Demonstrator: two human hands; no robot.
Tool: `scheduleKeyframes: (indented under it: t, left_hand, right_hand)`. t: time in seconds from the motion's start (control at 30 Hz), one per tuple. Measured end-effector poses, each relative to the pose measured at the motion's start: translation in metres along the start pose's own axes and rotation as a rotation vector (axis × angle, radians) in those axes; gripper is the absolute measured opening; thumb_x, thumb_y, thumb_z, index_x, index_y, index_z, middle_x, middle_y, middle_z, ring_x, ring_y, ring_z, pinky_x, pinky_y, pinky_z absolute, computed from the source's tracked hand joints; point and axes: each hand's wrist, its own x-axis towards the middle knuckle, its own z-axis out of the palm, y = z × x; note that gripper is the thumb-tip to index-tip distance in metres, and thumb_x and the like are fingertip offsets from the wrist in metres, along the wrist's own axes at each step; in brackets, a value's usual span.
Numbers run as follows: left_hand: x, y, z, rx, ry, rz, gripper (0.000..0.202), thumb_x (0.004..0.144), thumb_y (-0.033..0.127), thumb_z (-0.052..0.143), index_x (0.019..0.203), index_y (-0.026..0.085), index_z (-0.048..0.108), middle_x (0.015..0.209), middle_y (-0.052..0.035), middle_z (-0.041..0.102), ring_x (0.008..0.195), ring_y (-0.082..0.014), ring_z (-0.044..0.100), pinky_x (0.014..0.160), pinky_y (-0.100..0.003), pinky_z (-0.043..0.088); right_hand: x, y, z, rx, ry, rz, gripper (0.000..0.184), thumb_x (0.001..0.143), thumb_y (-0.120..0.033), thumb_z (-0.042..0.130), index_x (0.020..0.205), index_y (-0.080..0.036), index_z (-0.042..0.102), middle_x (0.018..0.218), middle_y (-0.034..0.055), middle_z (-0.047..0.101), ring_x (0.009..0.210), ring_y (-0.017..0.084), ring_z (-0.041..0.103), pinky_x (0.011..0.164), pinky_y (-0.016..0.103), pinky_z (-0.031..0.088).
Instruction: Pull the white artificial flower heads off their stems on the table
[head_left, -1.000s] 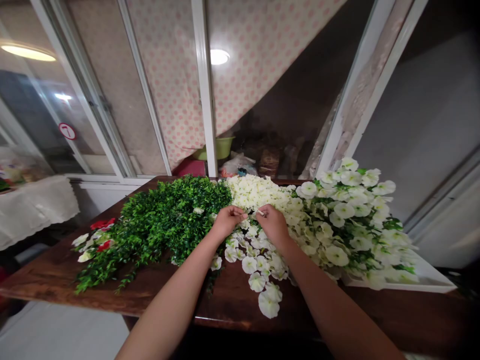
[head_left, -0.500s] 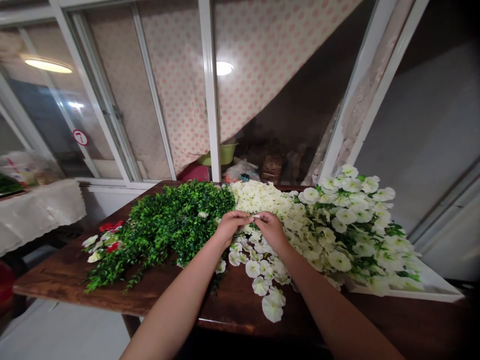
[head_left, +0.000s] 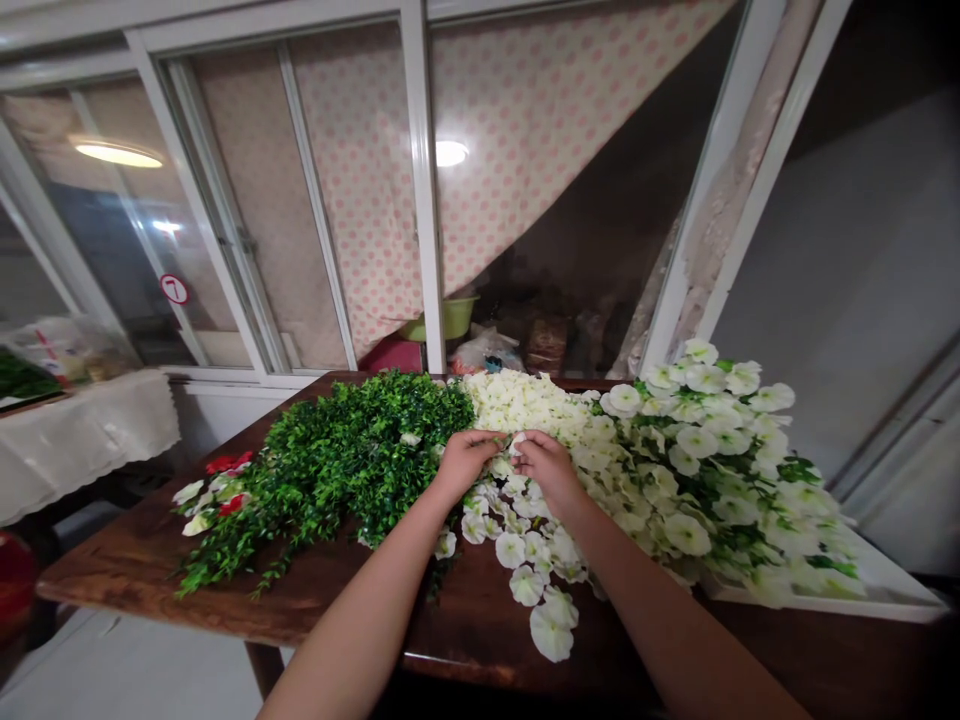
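My left hand (head_left: 466, 462) and my right hand (head_left: 547, 466) meet over the middle of the table, fingertips close together. Between the right thumb and fingers is a small white artificial flower (head_left: 517, 443). The left thumb and forefinger are pinched; what lies between them is too small to make out. Under and behind both hands spreads a heap of loose white flower heads (head_left: 525, 400), some trailing towards the front edge. Left of the hands lies a thick pile of green artificial foliage (head_left: 360, 450). Bunches of white flowers with green leaves (head_left: 697, 445) rise on the right.
Everything lies on a dark brown wooden table (head_left: 135, 580). A white tray (head_left: 877, 590) sits under the right-hand bunches. Red flowers (head_left: 229, 463) and white ones lie at the foliage's left end. Behind stands a white-framed window (head_left: 424, 200); a cloth-covered side table (head_left: 90, 420) is at far left.
The fingertips have moved slightly apart, and the white flower now shows upright in my right fingers. The whole view has shifted a little, with the scene sitting lower and further right.
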Motion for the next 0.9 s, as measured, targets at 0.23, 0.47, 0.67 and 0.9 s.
scheduleKeyframes:
  t: [0.23, 0.47, 0.67, 0.9]
  left_hand:
    - [0.0, 0.0, 0.0, 0.003, -0.036, 0.004, 0.02, 0.071, 0.029, 0.052, 0.071, 0.015, 0.066, 0.054, 0.0022, 0.053, 0.043, -0.009, 0.035, 0.045, -0.024, 0.023]
    - [-0.005, 0.008, 0.001, -0.012, -0.112, 0.061, 0.017, 0.072, 0.028, 0.045, 0.059, 0.019, 0.047, 0.056, 0.0015, 0.049, 0.049, -0.0111, 0.038, 0.047, -0.025, 0.026]
    - [0.001, -0.001, 0.0, 0.095, -0.085, 0.082, 0.025, 0.079, 0.031, 0.043, 0.058, 0.018, 0.049, 0.054, 0.0012, 0.047, 0.051, -0.012, 0.038, 0.051, -0.026, 0.028]
    - [0.001, -0.004, 0.002, -0.01, -0.085, 0.081, 0.031, 0.081, 0.042, 0.053, 0.065, 0.016, 0.052, 0.057, 0.0029, 0.047, 0.053, -0.0096, 0.038, 0.052, -0.023, 0.029]
  right_hand:
    - [0.003, 0.005, -0.001, 0.045, -0.043, 0.059, 0.023, 0.066, -0.035, 0.06, 0.086, -0.021, 0.059, 0.065, -0.0021, 0.055, 0.055, 0.015, 0.054, 0.056, 0.028, 0.049]
    - [0.006, 0.011, 0.0, 0.143, -0.108, 0.054, 0.018, 0.065, -0.028, 0.056, 0.082, -0.021, 0.057, 0.06, -0.0038, 0.05, 0.052, 0.013, 0.048, 0.054, 0.027, 0.046]
    - [-0.001, 0.005, 0.004, 0.162, -0.188, 0.053, 0.022, 0.067, -0.034, 0.07, 0.079, -0.018, 0.062, 0.068, 0.0001, 0.059, 0.06, 0.012, 0.051, 0.062, 0.026, 0.046]
    - [0.0, 0.006, 0.001, 0.208, -0.209, 0.075, 0.027, 0.066, -0.037, 0.078, 0.076, -0.016, 0.066, 0.074, 0.0035, 0.063, 0.061, 0.012, 0.054, 0.064, 0.027, 0.049]
